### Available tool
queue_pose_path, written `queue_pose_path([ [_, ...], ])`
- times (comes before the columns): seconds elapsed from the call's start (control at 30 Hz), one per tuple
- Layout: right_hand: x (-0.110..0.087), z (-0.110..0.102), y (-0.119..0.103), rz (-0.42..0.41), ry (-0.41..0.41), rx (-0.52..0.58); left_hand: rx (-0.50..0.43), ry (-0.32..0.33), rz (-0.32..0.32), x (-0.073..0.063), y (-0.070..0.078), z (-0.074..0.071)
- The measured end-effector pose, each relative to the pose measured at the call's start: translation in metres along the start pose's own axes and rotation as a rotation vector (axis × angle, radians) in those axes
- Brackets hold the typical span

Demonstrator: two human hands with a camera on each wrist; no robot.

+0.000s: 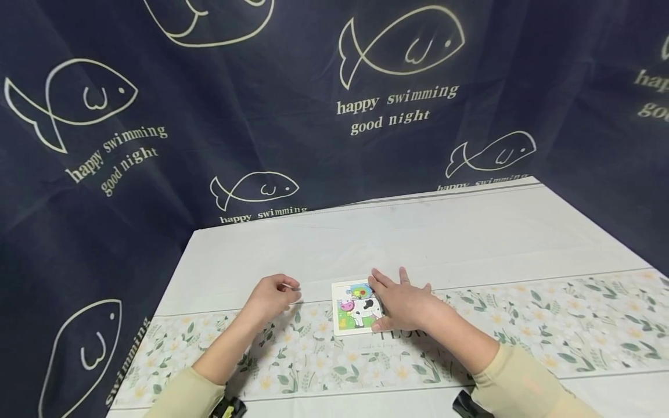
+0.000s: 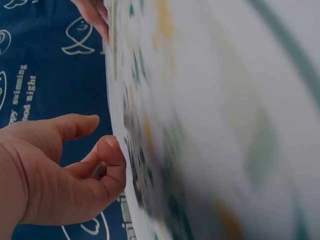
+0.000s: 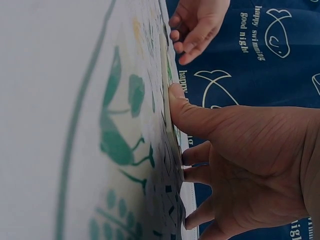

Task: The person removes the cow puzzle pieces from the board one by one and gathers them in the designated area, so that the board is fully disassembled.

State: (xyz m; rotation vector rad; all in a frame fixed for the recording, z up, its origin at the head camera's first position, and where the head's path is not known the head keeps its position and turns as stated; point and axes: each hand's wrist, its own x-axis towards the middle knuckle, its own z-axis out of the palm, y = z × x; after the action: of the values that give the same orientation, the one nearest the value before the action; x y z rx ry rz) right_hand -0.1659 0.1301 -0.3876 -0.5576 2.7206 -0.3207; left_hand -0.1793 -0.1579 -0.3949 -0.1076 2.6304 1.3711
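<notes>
A small square cow puzzle (image 1: 359, 310) in a pale frame lies flat on the table in the head view. It shows a white cow with black patches, a pink muzzle and green grass. My right hand (image 1: 406, 303) rests over its right side with fingers spread, the thumb at the lower right corner. Part of that side is hidden under the hand. In the right wrist view, the thumb (image 3: 185, 107) touches the thin edge of the puzzle. To the left, apart from the puzzle, my left hand (image 1: 273, 297) hovers with loosely bent fingers and nothing between them.
A white tabletop covering (image 1: 313, 249) carries a band of printed flowers and leaves (image 1: 549, 313) across its front part. Behind and beside the table hangs a dark blue curtain (image 1: 292, 116) with fish outlines and lettering.
</notes>
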Motion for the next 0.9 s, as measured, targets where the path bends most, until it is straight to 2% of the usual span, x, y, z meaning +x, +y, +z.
queue_pose_path([
  [0.27,0.000,0.000,-0.001,0.004,-0.002,-0.006,-0.031,-0.068,0.067,0.006,0.017,0.024],
  [0.43,0.000,-0.001,-0.001,0.007,-0.002,-0.008,-0.048,-0.112,0.060,0.009,0.027,0.039],
  [0.73,0.001,-0.002,-0.002,0.011,-0.013,-0.009,-0.052,-0.135,0.060,0.013,0.041,0.059],
  [0.9,0.001,-0.002,-0.001,0.009,-0.016,-0.015,0.010,-0.118,0.071,0.016,0.046,0.068],
])
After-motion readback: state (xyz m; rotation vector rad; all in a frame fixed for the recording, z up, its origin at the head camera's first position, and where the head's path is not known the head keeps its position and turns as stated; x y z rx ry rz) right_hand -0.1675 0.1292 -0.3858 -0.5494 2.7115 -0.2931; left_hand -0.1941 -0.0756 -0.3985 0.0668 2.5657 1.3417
